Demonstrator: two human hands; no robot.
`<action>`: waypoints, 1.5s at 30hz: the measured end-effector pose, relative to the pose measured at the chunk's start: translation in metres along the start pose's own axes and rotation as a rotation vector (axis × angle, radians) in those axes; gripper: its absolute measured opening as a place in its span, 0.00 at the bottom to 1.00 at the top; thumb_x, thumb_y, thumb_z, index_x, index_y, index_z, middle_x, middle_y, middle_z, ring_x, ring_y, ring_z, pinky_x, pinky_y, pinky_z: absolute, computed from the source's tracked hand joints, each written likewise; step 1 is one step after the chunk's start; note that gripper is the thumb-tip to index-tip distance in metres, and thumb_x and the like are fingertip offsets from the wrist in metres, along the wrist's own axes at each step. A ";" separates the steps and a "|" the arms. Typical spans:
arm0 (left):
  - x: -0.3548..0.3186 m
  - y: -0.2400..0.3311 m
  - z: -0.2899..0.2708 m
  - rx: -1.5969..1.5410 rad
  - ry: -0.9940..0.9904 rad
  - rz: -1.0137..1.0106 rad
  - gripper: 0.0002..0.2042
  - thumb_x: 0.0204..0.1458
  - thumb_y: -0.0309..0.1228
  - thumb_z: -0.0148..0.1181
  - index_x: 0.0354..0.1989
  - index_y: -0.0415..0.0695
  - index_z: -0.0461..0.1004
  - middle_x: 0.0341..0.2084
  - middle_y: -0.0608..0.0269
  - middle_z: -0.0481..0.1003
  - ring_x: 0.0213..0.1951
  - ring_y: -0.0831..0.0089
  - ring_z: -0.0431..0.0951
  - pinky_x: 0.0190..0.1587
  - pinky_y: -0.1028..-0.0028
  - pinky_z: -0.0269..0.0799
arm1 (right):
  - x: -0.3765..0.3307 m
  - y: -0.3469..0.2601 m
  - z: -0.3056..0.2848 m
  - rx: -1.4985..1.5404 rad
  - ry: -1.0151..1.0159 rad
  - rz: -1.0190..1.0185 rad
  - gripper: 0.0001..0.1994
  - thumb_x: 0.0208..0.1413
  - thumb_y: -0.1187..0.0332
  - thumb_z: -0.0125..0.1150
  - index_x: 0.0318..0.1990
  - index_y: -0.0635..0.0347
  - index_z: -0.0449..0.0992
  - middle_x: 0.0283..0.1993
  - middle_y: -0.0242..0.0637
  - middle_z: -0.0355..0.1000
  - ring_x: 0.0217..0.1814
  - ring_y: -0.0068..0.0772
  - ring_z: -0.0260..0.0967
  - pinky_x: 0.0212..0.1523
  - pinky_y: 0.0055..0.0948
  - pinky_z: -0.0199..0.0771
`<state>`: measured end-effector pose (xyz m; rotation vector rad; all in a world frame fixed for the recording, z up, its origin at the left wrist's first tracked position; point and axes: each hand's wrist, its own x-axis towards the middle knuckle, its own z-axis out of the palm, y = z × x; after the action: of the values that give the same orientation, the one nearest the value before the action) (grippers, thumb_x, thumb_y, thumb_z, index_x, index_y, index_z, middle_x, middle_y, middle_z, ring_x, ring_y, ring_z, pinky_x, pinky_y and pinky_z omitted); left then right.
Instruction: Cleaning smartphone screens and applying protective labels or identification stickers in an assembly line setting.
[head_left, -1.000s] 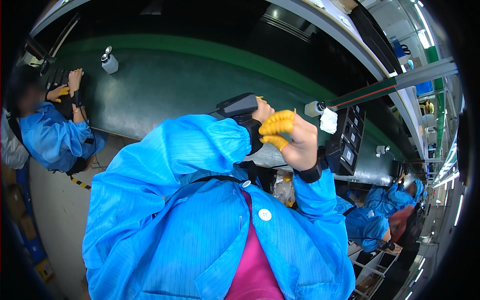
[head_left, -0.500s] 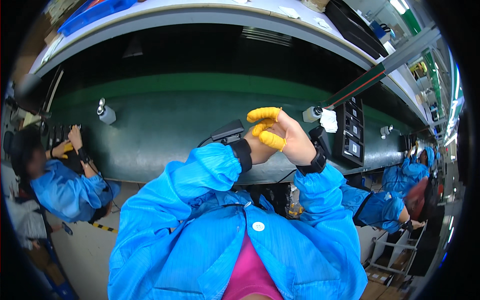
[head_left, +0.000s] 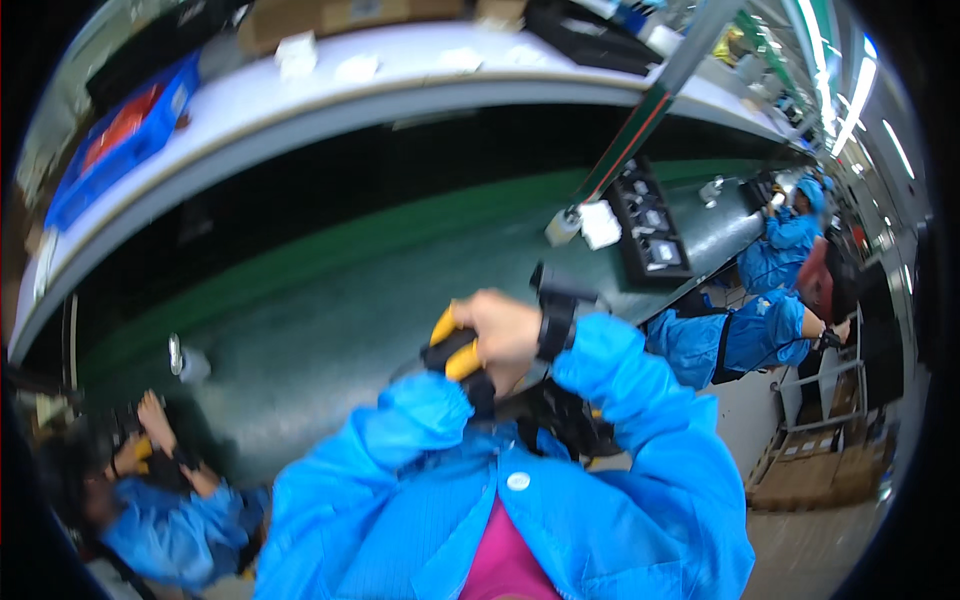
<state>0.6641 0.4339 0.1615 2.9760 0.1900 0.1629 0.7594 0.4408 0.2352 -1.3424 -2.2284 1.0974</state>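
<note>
My right hand, with yellow finger cots on its fingertips, is closed around a small black wrist device on my left wrist. Thumb and fingers grip it from both sides. Of my left hand only a bit of skin shows below the right one; its fingers are hidden. A black band circles the left wrist at the blue cuff. Another black device is strapped to my right wrist. Both hands are above the front edge of the green workbench.
A pump bottle stands at left on the bench. At right are another bottle, a white cloth and a black compartment tray. A slanted post rises beside them. Overhead runs a shelf with a blue bin. Co-workers sit on both sides.
My view has turned and tilted, so the bench slants. My right hand has moved left across the left hand and closed on the black device at my left wrist.
</note>
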 end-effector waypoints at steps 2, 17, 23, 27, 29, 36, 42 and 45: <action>-0.007 -0.003 0.023 -0.093 0.029 -0.016 0.09 0.44 0.28 0.58 0.34 0.44 0.80 0.30 0.52 0.78 0.34 0.55 0.79 0.38 0.65 0.76 | -0.001 -0.017 0.005 -0.017 -0.057 0.153 0.23 0.39 0.67 0.73 0.46 0.63 0.75 0.39 0.49 0.74 0.44 0.45 0.74 0.46 0.34 0.73; -0.032 -0.061 -0.002 -1.159 0.112 -0.390 0.14 0.53 0.26 0.59 0.49 0.40 0.74 0.45 0.61 0.73 0.42 0.75 0.75 0.47 0.76 0.71 | -0.184 0.016 -0.232 0.417 1.068 0.038 0.12 0.54 0.74 0.57 0.47 0.62 0.74 0.42 0.34 0.73 0.40 0.26 0.74 0.34 0.22 0.76; -0.053 -0.058 -0.005 -1.461 0.372 -0.669 0.12 0.51 0.25 0.56 0.45 0.37 0.74 0.58 0.54 0.63 0.46 0.63 0.77 0.45 0.70 0.72 | -0.226 0.105 -0.441 0.333 1.715 0.078 0.19 0.53 0.80 0.40 0.50 0.62 0.71 0.47 0.40 0.73 0.43 0.36 0.74 0.38 0.32 0.78; -0.107 -0.052 0.034 -1.551 0.701 -1.096 0.17 0.53 0.32 0.57 0.49 0.37 0.70 0.52 0.53 0.69 0.47 0.64 0.72 0.48 0.66 0.71 | -0.198 0.160 -0.527 0.131 1.801 0.126 0.13 0.54 0.73 0.54 0.47 0.59 0.75 0.42 0.36 0.75 0.42 0.28 0.73 0.36 0.27 0.77; -0.141 -0.039 0.052 -1.551 0.890 -1.404 0.13 0.52 0.32 0.57 0.44 0.39 0.73 0.45 0.55 0.73 0.42 0.64 0.73 0.44 0.66 0.72 | -0.177 0.198 -0.560 0.009 1.786 0.167 0.14 0.53 0.72 0.57 0.49 0.59 0.75 0.42 0.35 0.75 0.40 0.26 0.72 0.35 0.24 0.76; -0.323 0.071 0.119 -1.124 1.426 -2.526 0.18 0.48 0.33 0.59 0.49 0.43 0.71 0.41 0.57 0.74 0.43 0.56 0.74 0.42 0.60 0.70 | -0.200 0.340 -0.697 -0.624 1.431 0.307 0.24 0.49 0.62 0.65 0.54 0.53 0.71 0.53 0.40 0.70 0.52 0.40 0.69 0.49 0.34 0.72; -0.269 0.073 0.074 -1.135 1.394 -2.492 0.18 0.50 0.34 0.58 0.50 0.43 0.71 0.43 0.57 0.74 0.44 0.57 0.74 0.43 0.60 0.71 | -0.116 0.359 -0.694 -0.409 1.385 0.308 0.36 0.48 0.61 0.67 0.66 0.45 0.58 0.68 0.42 0.55 0.66 0.43 0.55 0.53 0.37 0.66; -0.239 0.044 0.065 -1.197 1.321 -2.428 0.18 0.50 0.34 0.58 0.50 0.43 0.70 0.44 0.57 0.73 0.45 0.57 0.74 0.44 0.61 0.71 | -0.092 0.369 -0.688 -0.255 1.457 0.203 0.36 0.48 0.64 0.66 0.66 0.44 0.58 0.67 0.44 0.56 0.70 0.44 0.48 0.62 0.37 0.56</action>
<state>0.4412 0.3487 0.0812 -0.1041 2.0493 1.0081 1.4487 0.7691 0.4209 -1.6368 -1.1115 -0.2492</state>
